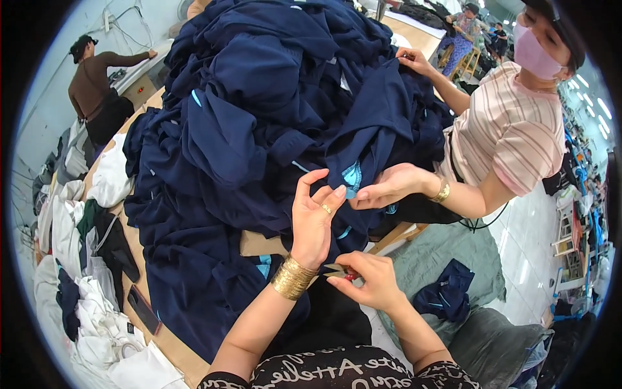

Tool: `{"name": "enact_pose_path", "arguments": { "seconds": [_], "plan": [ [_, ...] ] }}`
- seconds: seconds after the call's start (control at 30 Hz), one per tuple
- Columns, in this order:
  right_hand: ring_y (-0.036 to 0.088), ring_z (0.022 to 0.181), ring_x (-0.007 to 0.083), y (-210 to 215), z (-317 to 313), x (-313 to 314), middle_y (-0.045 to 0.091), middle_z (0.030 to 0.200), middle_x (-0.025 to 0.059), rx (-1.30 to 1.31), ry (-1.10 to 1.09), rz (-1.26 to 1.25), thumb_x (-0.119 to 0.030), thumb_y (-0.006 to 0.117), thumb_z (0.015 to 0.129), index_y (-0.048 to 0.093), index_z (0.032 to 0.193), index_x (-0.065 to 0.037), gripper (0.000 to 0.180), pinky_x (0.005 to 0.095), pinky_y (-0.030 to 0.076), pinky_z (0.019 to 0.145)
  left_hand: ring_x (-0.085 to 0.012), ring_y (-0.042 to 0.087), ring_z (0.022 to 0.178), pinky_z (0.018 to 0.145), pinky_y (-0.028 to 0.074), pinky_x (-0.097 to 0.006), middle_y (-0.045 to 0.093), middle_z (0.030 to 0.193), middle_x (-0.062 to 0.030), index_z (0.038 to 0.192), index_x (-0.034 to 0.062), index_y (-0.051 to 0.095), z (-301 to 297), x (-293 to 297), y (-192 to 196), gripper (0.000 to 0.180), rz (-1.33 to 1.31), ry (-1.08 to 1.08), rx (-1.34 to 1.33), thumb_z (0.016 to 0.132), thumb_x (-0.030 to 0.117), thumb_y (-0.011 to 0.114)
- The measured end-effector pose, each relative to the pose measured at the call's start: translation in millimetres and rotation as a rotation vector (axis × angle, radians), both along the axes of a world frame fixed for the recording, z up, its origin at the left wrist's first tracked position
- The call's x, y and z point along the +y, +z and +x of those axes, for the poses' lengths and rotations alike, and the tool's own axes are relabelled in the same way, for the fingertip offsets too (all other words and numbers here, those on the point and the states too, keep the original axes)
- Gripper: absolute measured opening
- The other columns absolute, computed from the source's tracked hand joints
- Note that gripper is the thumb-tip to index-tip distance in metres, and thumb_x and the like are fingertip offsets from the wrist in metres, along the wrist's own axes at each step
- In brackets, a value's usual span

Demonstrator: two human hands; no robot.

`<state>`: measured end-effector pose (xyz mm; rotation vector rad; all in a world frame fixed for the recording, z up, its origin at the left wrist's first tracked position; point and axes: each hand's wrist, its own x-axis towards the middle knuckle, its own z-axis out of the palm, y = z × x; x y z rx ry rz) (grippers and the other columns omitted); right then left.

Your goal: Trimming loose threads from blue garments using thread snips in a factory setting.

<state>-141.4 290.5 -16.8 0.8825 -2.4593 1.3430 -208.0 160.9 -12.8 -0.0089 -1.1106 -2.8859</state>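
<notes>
Garment (376, 120) ahead of both hands, long axis running away; trimmed end (352, 175) at the left hand (312, 223), the nearer one, half-curled, grip unclear. Right hand (372, 280) lower, closed around snips (350, 275).

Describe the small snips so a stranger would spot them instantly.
Start at the big heap of navy garments filling the middle of the view. Below its near side, at lower centre, find the camera wearer's right hand. It holds the snips, metal blades pointing left; a bit of bright red sets them apart from the navy garments nearby.
</notes>
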Motion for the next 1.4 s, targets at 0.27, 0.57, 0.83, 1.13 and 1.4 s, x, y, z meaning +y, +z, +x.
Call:
{"name": "enact_pose_path", "arguments": {
  "seconds": [0.27, 0.57, 0.83, 1.13, 1.4],
  "plan": [
    [0.057, 0.053, 0.0139, -2, 7, -4, 0.056, 0.062, 0.0024, -0.01, 0.0, 0.024, -0.024, 0.074, 0.073, 0.061, 0.085, -0.005, 0.026, 0.025, 0.044, 0.049, -0.0232, 0.054, 0.11, 0.095, 0.041, -0.031, 0.056, 0.115, -0.0183, 0.118, 0.0047, 0.041, 26, -19, 6, 0.04, -0.247, -0.044, 0.025, 0.083, -0.005, 0.058],
    [0.061, 0.06, 0.0188, -1, 15, -13, 0.06, 0.071, 0.0035, -0.043, 0.053, 0.08, -0.031, 0.069, 0.078, 0.06, 0.088, -0.006, 0.028, 0.0277, 0.047, 0.054, -0.0219, 0.061, 0.097, 0.087, 0.045, -0.03, 0.063, 0.105, -0.0156, 0.105, 0.0044, 0.051, 86, -96, -9, 0.025, -0.421, 0.042, -0.144, 0.082, 0.0, 0.059],
    [0.054, 0.058, 0.011, 8, 9, -30, 0.059, 0.073, 0.0051, -0.176, -0.068, 0.095, -0.017, 0.072, 0.074, 0.06, 0.088, -0.003, 0.022, 0.0229, 0.043, 0.055, -0.0173, 0.06, 0.093, 0.083, 0.044, -0.026, 0.064, 0.102, -0.012, 0.104, 0.0049, 0.053, 133, -173, -1, 0.02, -0.597, 0.312, -0.226, 0.085, 0.006, 0.059],
    [0.059, 0.061, 0.0161, -14, 20, -77, 0.062, 0.077, 0.0072, -0.316, 0.053, 0.135, -0.012, 0.073, 0.073, 0.059, 0.087, -0.002, 0.022, 0.0245, 0.046, 0.058, -0.0153, 0.061, 0.091, 0.083, 0.047, -0.026, 0.064, 0.097, -0.0098, 0.102, 0.0012, 0.056, 186, -214, -25, 0.018, -0.827, 0.437, -0.306, 0.084, 0.002, 0.059],
    [0.058, 0.067, 0.0099, -16, 32, -99, 0.061, 0.075, 0.0049, -0.312, 0.215, 0.152, -0.003, 0.068, 0.076, 0.059, 0.085, 0.0, 0.013, 0.0207, 0.044, 0.062, -0.0098, 0.058, 0.065, 0.061, 0.046, -0.022, 0.062, 0.072, -0.0057, 0.088, -0.0009, 0.064, 164, -203, -82, 0.031, -1.068, 0.286, -0.595, 0.088, 0.03, 0.06]
  ]
}}
